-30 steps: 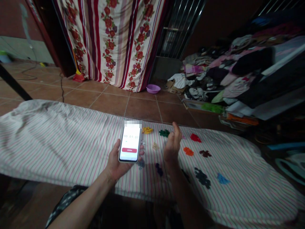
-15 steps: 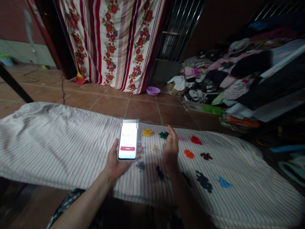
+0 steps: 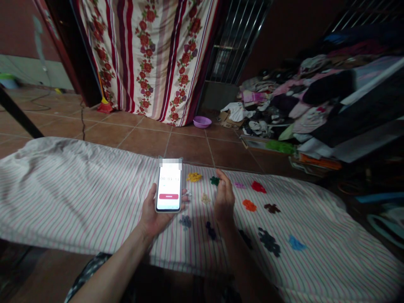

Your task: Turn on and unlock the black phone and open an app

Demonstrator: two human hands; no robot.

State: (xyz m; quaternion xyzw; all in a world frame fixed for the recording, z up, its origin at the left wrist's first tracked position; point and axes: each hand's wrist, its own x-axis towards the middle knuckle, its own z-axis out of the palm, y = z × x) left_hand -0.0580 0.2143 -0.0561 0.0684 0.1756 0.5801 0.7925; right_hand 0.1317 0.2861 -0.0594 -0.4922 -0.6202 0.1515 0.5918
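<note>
My left hand [image 3: 150,214] holds a lit smartphone [image 3: 169,188] upright above a striped mattress [image 3: 72,189]; its screen shows a timer and a red button. My right hand [image 3: 224,198] hovers empty just right of the phone, fingers loosely curled, over small coloured piles. Close to it lie a yellow pile [image 3: 194,177], a green pile [image 3: 215,181], a beige pile [image 3: 205,198], a red pile [image 3: 258,187] and an orange pile [image 3: 249,205]. Darker piles [image 3: 269,241] and a blue pile [image 3: 296,243] sit nearer the front right.
Beyond the mattress is a tiled floor [image 3: 189,145] with a purple bowl [image 3: 202,122]. A floral curtain [image 3: 151,54] hangs at the back. A heap of clothes [image 3: 303,101] fills the right side. A dark pole [image 3: 17,112] slants at the left.
My right hand has lowered and curled slightly toward the piles. The phone has shifted a little left and up in view, and the timer has advanced.
</note>
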